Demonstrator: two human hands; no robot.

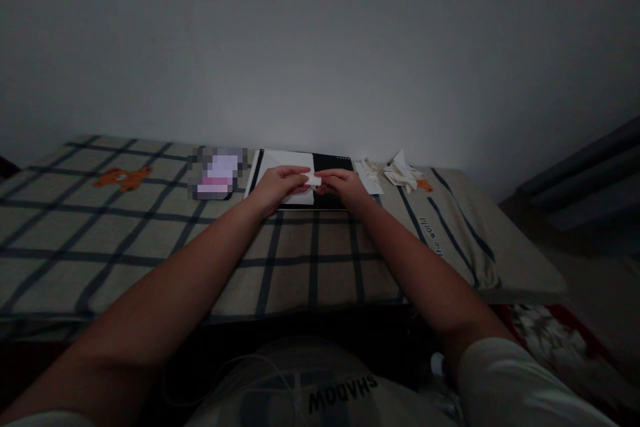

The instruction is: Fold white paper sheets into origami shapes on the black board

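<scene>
Between my two hands is a small folded piece of white paper [313,180], pinched at both ends. My left hand [280,188] has its fingers closed on the paper's left side. The right end is gripped by the fingers of my right hand [345,185]. Both hands are just over a flat black-and-white book or board [333,163], which lies on the checked cloth. My fingers partly cover the folded paper, so its full shape is hidden.
A phone [220,170] with a blurred, lit screen lies to the left. Folded paper pieces [401,172] sit at the right, by the wall [320,47]. A checked cloth [150,233] covers the table. Crumpled paper [550,337] fills a red container low at the right.
</scene>
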